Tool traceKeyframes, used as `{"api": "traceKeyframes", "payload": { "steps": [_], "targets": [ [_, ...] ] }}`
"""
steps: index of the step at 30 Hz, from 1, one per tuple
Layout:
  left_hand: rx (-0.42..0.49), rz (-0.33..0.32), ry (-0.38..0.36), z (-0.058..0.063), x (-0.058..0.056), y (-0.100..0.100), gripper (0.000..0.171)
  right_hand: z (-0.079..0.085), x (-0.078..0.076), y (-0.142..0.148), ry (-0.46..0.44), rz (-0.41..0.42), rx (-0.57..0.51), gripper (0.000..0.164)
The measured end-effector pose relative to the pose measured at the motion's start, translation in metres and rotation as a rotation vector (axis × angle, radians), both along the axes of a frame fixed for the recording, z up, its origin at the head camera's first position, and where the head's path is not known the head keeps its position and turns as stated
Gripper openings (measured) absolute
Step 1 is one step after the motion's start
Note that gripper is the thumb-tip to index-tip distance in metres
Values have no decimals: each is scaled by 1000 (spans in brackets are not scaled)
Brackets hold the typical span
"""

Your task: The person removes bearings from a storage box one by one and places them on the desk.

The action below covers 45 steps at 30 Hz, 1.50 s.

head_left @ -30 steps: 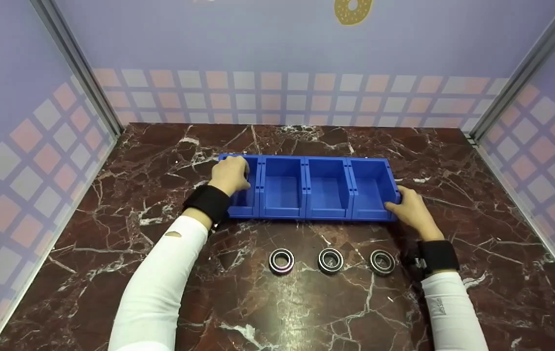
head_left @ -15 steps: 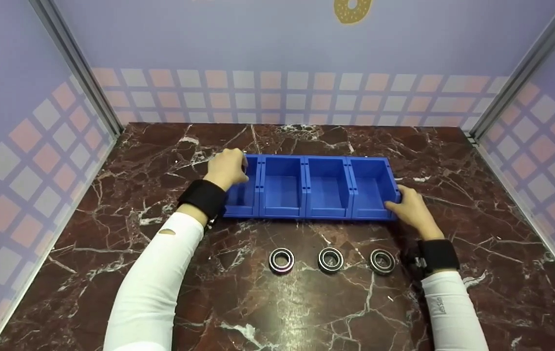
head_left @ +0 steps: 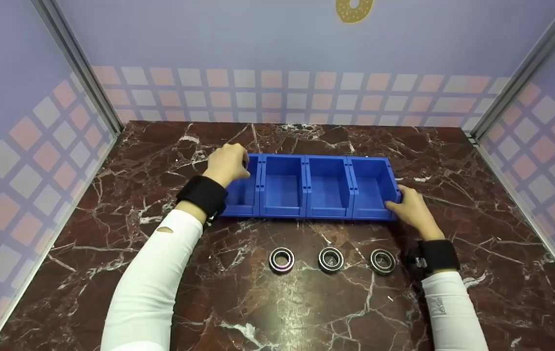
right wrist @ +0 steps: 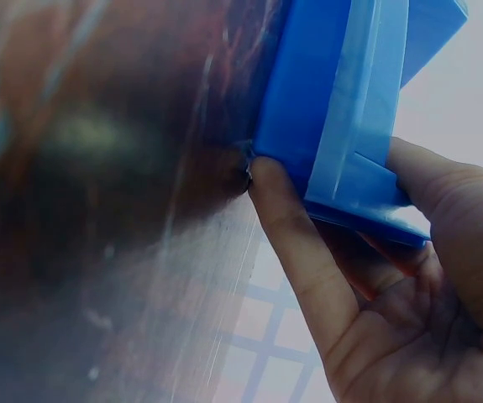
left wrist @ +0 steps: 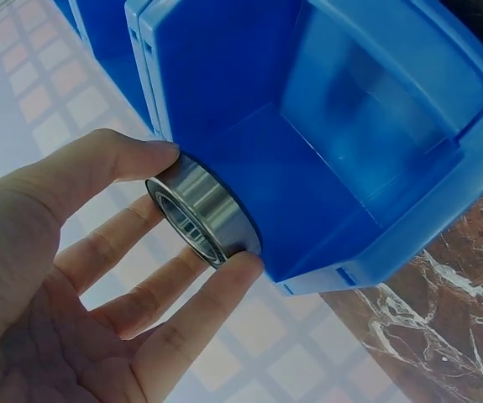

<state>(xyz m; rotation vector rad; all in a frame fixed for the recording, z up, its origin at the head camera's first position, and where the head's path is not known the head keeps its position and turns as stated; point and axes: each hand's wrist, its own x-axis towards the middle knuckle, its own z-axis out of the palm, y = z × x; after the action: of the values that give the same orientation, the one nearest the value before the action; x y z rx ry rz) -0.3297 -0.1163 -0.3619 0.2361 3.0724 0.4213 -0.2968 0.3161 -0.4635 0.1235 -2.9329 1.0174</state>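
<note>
A metal ball bearing (left wrist: 216, 206) is pinched between the thumb and fingertips of my left hand (head_left: 226, 163), at the mouth of the leftmost bin; the hand hides it in the head view. Several joined blue bins (head_left: 282, 212) stand in a row on the marbled table. My right hand (head_left: 412, 207) grips the right end of that row, thumb over the wall and fingers along the outside, as the right wrist view shows. In front of the bins lie three more bearings: a left one (head_left: 273, 262), a middle one (head_left: 322, 262) and a right one (head_left: 374, 263).
The dark red marbled table (head_left: 199, 302) extends on all sides of the bins. A patterned back wall (head_left: 277, 44) rises behind it, and side panels (head_left: 19, 161) flank it left and right.
My left hand has shifted slightly back and to the left over the leftmost bin. The right hand, the bins and the three bearings on the table have stayed put.
</note>
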Motion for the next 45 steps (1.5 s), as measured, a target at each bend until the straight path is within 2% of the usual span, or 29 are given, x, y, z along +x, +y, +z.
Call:
{"api": "traceKeyframes", "payload": {
  "steps": [13, 45],
  "targets": [
    [0, -5, 4, 3, 3, -1, 41, 0, 0, 0, 1, -6, 2, 50],
    [-15, -54, 28, 12, 31, 2, 41, -1, -1, 1, -2, -1, -6, 48]
  ]
}}
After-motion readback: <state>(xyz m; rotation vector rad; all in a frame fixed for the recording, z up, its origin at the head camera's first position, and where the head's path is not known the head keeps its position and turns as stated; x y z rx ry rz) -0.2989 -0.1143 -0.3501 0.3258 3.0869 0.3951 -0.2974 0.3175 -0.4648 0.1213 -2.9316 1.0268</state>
